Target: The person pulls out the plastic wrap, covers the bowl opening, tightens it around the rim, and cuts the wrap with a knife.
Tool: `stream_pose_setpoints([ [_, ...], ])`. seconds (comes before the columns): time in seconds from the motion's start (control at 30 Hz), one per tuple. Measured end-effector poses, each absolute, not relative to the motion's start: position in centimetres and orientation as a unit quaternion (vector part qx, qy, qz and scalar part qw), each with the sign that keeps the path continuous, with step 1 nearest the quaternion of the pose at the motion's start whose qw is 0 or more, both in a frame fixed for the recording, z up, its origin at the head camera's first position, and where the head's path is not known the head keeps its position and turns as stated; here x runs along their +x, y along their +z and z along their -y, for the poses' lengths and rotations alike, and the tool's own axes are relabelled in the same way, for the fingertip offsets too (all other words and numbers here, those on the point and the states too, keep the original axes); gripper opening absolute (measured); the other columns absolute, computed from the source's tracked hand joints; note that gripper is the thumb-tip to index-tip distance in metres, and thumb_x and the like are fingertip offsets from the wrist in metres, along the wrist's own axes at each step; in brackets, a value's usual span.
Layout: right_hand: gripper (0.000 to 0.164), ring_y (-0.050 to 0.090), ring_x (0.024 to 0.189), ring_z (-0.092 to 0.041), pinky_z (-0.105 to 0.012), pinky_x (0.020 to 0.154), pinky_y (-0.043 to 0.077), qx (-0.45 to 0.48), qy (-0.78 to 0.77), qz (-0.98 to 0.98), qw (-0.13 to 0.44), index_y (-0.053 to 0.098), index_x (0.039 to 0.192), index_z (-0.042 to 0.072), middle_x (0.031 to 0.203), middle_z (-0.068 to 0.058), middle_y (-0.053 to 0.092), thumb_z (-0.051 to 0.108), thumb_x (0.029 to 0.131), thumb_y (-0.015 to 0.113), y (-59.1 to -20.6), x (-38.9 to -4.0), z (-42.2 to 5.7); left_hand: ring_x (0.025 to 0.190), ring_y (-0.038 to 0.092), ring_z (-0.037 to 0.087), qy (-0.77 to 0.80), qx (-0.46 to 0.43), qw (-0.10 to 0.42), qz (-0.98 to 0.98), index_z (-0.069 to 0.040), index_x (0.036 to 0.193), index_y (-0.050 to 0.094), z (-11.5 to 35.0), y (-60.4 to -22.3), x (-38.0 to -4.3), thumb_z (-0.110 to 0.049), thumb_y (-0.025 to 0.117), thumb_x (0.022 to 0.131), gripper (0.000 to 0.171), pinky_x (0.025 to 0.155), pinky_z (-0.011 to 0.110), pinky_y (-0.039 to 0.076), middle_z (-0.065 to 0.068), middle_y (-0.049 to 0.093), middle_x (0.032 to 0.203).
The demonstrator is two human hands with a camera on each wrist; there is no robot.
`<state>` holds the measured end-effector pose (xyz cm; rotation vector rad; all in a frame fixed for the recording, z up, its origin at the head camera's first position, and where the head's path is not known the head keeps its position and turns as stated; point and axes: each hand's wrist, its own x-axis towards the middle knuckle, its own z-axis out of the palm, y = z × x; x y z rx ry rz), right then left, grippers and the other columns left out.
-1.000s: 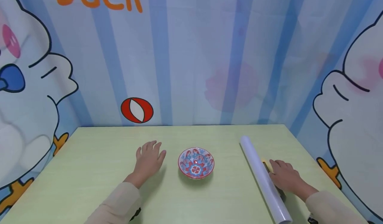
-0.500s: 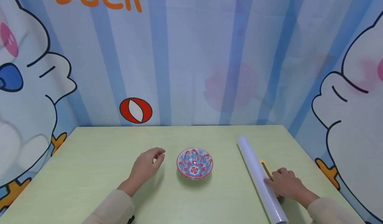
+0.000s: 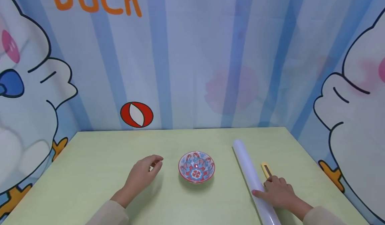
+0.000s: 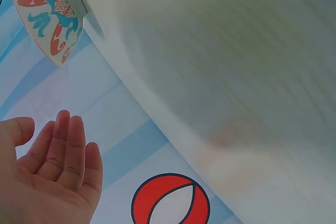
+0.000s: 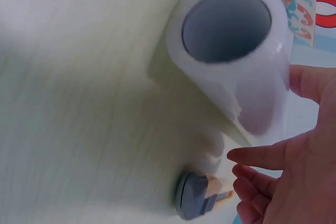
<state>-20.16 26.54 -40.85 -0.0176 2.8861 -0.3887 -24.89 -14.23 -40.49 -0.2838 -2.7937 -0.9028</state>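
A patterned red, blue and white bowl (image 3: pixel 197 167) stands upright mid-table. To its left my left hand (image 3: pixel 139 176) hovers, holding nothing; in the left wrist view its fingers (image 4: pixel 62 145) are loosely extended. On the right lies a long, glossy white roll (image 3: pixel 249 175), whose hollow end faces the right wrist camera. My right hand (image 3: pixel 278 191) is over the roll's right side, thumb touching the roll and index finger fairly straight. A yellow utility knife (image 3: pixel 266 169) lies right of the roll, partly hidden by this hand; its dark end (image 5: pixel 192 196) shows below the fingers in the right wrist view.
The light wooden-looking table (image 3: pixel 99 148) ends at a striped blue backdrop (image 3: pixel 192 68) printed with cartoon ducks, lettering and a red ball (image 3: pixel 136 114). Both sleeves are pale beige.
The roll has shifted left, opening a gap from the utility knife. My right hand has moved from the knife onto the roll. The left hand has drawn back slightly, its fingers more bent.
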Motion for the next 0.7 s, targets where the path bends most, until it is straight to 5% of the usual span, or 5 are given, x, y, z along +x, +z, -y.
stream_pose_setpoints([
  [0.4,0.063,0.052,0.081,-0.02,-0.037,0.065,0.046,-0.015,-0.154,-0.983,0.104,0.06,0.105,-0.003,0.096,-0.011,0.057,0.054,0.079,0.061,-41.2,-20.1,-25.1,0.081,0.057,0.009,-0.292,-0.11,0.066,0.948,-0.014,0.108,0.065,14.8,-40.5,-24.7,-0.022,0.056,0.09,0.022,0.074,0.03,0.049,-0.004,0.067,0.094],
  [0.7,0.049,0.048,0.067,-0.014,-0.031,0.059,0.041,-0.009,-0.16,-0.983,0.091,0.058,0.094,0.003,0.075,-0.002,0.055,0.05,0.079,0.063,-40.7,-20.7,-23.7,0.079,0.055,0.009,-0.269,-0.124,0.051,0.954,-0.013,0.109,0.064,16.2,-40.3,-25.0,-0.021,0.055,0.09,0.022,0.071,0.029,0.047,-0.005,0.065,0.092],
])
